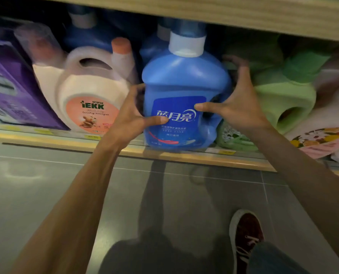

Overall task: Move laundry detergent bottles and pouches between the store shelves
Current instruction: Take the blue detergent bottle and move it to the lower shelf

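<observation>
Head view: a blue bottle (180,80) with a white collar stands upright at the near edge of the shelf (65,142), its label facing out. Whether its base rests on the lip or is lifted just off it cannot be told.

Both hands are clamped on it from opposite sides. The left hand (129,113) grips the left flank with its thumb across the label. The right hand (238,107) grips the right flank by the handle, thumb on the label and fingers curled toward the back.

Just left of the blue bottle stands a cream IEKK jug (85,91) with a pink cap, and further left a purple box (12,91). To the right is a green bottle (283,95), with a green pouch (234,139) below it and a floral pouch (323,139) at the far right. More blue bottles (89,38) stand blurred at the back.

A wooden board (243,14) runs above. Below is the grey tiled floor (46,184), with a dark red shoe (245,234) on it.
</observation>
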Demonstrator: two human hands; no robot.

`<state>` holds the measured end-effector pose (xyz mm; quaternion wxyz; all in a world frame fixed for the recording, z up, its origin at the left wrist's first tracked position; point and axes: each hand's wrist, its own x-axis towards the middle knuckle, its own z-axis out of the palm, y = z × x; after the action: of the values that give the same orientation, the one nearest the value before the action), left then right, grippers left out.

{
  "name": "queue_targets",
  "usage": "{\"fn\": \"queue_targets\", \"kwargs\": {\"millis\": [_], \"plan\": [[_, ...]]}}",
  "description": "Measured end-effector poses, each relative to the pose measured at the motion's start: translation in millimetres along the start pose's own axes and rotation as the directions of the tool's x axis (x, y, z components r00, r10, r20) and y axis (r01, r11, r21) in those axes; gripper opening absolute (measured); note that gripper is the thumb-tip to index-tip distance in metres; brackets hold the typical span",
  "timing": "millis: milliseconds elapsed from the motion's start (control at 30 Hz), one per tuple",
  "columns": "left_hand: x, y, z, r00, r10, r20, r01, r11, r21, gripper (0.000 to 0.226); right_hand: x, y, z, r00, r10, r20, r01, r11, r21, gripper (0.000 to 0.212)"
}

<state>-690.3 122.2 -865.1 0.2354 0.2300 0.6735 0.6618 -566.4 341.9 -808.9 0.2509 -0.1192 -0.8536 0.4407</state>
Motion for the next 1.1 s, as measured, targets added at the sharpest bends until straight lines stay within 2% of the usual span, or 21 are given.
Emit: {"fn": "queue_targets", "kwargs": {"millis": [167, 300, 400, 533, 733, 1100], "plan": [[9.0, -8.1, -1.4, 0.994, 0.111, -0.003, -0.110, 0.983, 0.148, 0.099, -5.2, 11.1, 6.3, 1.000, -0.025, 0.018, 0.027, 0.987, -0.160, 0.118], [8.1, -18.7, 5.5, 0.983, 0.182, -0.029, -0.162, 0.927, 0.339, 0.099, -13.0, 11.4, 12.1, 0.999, 0.024, 0.031, -0.015, 0.963, -0.267, 0.112], [8.8, -27.7, 6.8, 0.982, 0.188, -0.010, -0.166, 0.888, 0.428, 0.095, -21.0, 15.4, 19.0, 0.998, 0.062, 0.018, -0.054, 0.960, -0.276, 0.108], [20.9, -32.1, -0.7, 0.988, 0.141, 0.057, -0.152, 0.888, 0.435, 0.087, -21.7, 20.9, 24.7, 0.995, 0.103, -0.008, -0.101, 0.960, -0.260, 0.107], [32.6, -35.8, -8.4, 0.992, 0.044, 0.116, -0.075, 0.956, 0.282, 0.077, -0.2, 22.9, 27.1, 0.986, 0.166, 0.018, -0.151, 0.935, -0.321, 0.111], [32.8, -29.4, -3.6, 0.994, 0.025, 0.105, -0.067, 0.907, 0.417, 0.075, 6.0, 27.1, 29.6, 0.975, 0.216, 0.047, -0.186, 0.917, -0.354, 0.113]]}}
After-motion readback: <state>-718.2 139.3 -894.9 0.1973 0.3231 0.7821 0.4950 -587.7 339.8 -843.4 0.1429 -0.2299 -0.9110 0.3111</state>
